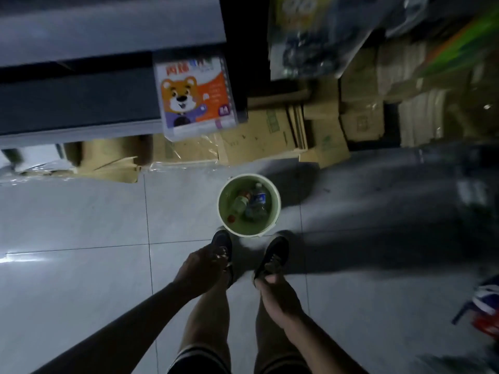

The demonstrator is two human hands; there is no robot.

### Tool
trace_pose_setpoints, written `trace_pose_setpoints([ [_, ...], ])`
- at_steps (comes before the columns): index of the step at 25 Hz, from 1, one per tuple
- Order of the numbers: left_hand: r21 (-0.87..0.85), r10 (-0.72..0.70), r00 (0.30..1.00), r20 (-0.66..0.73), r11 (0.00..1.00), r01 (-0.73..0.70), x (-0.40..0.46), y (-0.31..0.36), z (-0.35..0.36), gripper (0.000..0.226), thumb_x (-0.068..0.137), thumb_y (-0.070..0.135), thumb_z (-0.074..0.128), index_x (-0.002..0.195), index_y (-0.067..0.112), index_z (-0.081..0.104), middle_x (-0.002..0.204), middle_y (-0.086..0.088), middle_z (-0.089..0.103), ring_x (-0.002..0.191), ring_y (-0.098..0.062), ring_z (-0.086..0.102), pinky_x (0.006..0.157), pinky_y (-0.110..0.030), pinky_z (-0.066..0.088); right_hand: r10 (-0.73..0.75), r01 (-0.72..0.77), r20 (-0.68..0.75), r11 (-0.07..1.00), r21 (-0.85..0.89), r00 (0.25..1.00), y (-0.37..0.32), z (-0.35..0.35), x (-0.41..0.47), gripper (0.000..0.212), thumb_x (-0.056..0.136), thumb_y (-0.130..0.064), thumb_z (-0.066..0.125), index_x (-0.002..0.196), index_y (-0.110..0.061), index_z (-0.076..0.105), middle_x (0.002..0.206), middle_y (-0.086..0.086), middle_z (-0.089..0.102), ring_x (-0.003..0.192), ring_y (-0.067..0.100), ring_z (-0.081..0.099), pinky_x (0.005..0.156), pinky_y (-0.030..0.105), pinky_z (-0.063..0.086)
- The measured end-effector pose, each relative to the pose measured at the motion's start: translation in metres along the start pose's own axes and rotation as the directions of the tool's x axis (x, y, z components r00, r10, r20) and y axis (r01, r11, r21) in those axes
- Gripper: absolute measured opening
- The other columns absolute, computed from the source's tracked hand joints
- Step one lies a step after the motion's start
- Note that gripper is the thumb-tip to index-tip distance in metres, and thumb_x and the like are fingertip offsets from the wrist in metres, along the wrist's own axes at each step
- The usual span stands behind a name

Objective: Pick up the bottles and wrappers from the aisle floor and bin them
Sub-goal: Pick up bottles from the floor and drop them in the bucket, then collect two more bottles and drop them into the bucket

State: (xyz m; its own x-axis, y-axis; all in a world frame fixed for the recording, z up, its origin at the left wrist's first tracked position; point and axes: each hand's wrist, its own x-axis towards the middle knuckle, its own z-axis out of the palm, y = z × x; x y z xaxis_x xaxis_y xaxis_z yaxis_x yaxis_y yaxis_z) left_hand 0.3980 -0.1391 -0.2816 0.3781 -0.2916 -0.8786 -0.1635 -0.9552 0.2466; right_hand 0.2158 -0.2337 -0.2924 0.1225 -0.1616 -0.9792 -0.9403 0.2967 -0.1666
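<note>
Bin (275, 211) sits on the floor tiles (81, 225) just ahead of the person's shoes, with two bottles (249, 202) and a red cap already inside; no wrappers or bottles visible on the lit tiles, so pickup looks mostly done. Left hand (202, 268) pinches something small and shiny, probably a wrapper, not yet binned. Right hand (275, 292) hangs loosely curled, holding nothing.

Dim aisle: pale glossy floor tiles (81, 225), flattened cardboard boxes (270, 136) along a grey shelf unit (81, 103), stacked goods behind.
</note>
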Motion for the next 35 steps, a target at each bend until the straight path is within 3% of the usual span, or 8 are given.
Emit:
trace_pose_setpoints([
  [4, -0.004, 0.075, 0.996, -0.038, 0.997, -0.076, -0.084, 0.014, -0.029, 0.017, 0.088, 0.036, 0.056, 0.103, 0.034, 0.064, 0.103, 0.001, 0.074, 0.093, -0.021, 0.07, 0.084, -0.041, 0.058, -0.158, 0.152, 0.0, 0.95, -0.271, 0.987, -0.019, -0.028, -0.087, 0.042, 0.1, -0.046, 0.051, 0.125, -0.014, 0.06, 0.125, 0.008, 0.066, 0.115, 0.025, 0.061, 0.088, 0.033, 0.046],
  [8, 0.072, 0.146, 0.978, -0.151, 0.988, -0.136, -0.155, 0.015, -0.041, 0.018, 0.098, 0.032, 0.055, 0.114, 0.025, 0.061, 0.109, -0.001, 0.072, 0.096, -0.025, 0.069, 0.078, -0.038, 0.055, -0.289, 0.257, -0.006, 0.859, -0.443, 0.957, -0.046, -0.048, -0.155, 0.046, 0.092, -0.05, 0.055, 0.128, -0.022, 0.059, 0.126, 0.002, 0.065, 0.117, 0.023, 0.06, 0.089, 0.031, 0.041],
  [11, -0.004, 0.103, 0.978, -0.183, 0.994, -0.105, -0.2, 0.003, -0.04, 0.021, 0.097, 0.037, 0.058, 0.114, 0.028, 0.065, 0.108, 0.004, 0.075, 0.095, -0.02, 0.07, 0.079, -0.034, 0.055, -0.423, 0.344, 0.017, 0.711, -0.614, 0.906, -0.054, -0.049, -0.183, 0.054, 0.075, -0.062, 0.049, 0.114, -0.026, 0.062, 0.117, 0.003, 0.065, 0.114, 0.026, 0.061, 0.089, 0.034, 0.047],
  [17, -0.221, -0.009, 0.971, -0.239, 0.974, -0.045, -0.281, -0.039, -0.011, 0.031, 0.095, 0.042, 0.06, 0.122, 0.027, 0.065, 0.111, 0.005, 0.075, 0.101, -0.021, 0.068, 0.089, -0.035, 0.054, -0.493, 0.402, 0.205, 0.335, -0.852, 0.845, -0.054, -0.026, -0.236, 0.042, 0.091, -0.051, 0.05, 0.124, -0.025, 0.059, 0.127, 0.006, 0.061, 0.121, 0.027, 0.057, 0.097, 0.037, 0.045],
  [21, -0.37, -0.126, 0.945, -0.302, 0.929, 0.005, -0.332, -0.092, 0.031, 0.036, 0.094, 0.043, 0.056, 0.125, 0.026, 0.063, 0.114, 0.005, 0.073, 0.105, -0.022, 0.067, 0.088, -0.033, 0.053, -0.479, 0.437, 0.35, 0.082, -0.896, 0.805, -0.039, 0.005, -0.253, 0.033, 0.093, -0.049, 0.049, 0.116, -0.028, 0.058, 0.124, 0.003, 0.061, 0.122, 0.025, 0.055, 0.097, 0.037, 0.044],
  [25, -0.539, -0.285, 0.905, -0.316, 0.839, 0.076, -0.386, -0.151, 0.088, 0.039, 0.094, 0.043, 0.055, 0.127, 0.023, 0.063, 0.116, 0.0, 0.074, 0.104, -0.024, 0.068, 0.089, -0.035, 0.053, -0.442, 0.459, 0.445, -0.084, -0.885, 0.778, -0.021, 0.041, -0.273, 0.026, 0.092, -0.048, 0.051, 0.105, -0.027, 0.058, 0.118, 0.002, 0.062, 0.116, 0.024, 0.057, 0.094, 0.036, 0.047],
  [29, -0.683, -0.45, 0.842, -0.298, 0.717, 0.142, -0.431, -0.192, 0.149, 0.042, 0.093, 0.048, 0.052, 0.127, 0.025, 0.063, 0.119, 0.0, 0.073, 0.104, -0.022, 0.066, 0.089, -0.036, 0.054, -0.433, 0.499, 0.568, -0.273, -0.823, 0.7, -0.003, 0.08, -0.289, 0.03, 0.093, -0.047, 0.053, 0.114, -0.028, 0.064, 0.117, 0.0, 0.064, 0.106, 0.02, 0.063, 0.092, 0.037, 0.052],
  [35, -0.818, -0.609, 0.751, -0.255, 0.55, 0.168, -0.463, -0.206, 0.197, 0.043, 0.095, 0.047, 0.051, 0.131, 0.025, 0.06, 0.123, 0.0, 0.07, 0.108, -0.021, 0.064, 0.088, -0.036, 0.052, -0.361, 0.538, 0.695, -0.447, -0.714, 0.622, -0.004, 0.132, -0.308, 0.03, 0.095, -0.04, 0.058, 0.118, -0.022, 0.068, 0.114, -0.001, 0.067, 0.104, 0.018, 0.063, 0.09, 0.034, 0.051],
])
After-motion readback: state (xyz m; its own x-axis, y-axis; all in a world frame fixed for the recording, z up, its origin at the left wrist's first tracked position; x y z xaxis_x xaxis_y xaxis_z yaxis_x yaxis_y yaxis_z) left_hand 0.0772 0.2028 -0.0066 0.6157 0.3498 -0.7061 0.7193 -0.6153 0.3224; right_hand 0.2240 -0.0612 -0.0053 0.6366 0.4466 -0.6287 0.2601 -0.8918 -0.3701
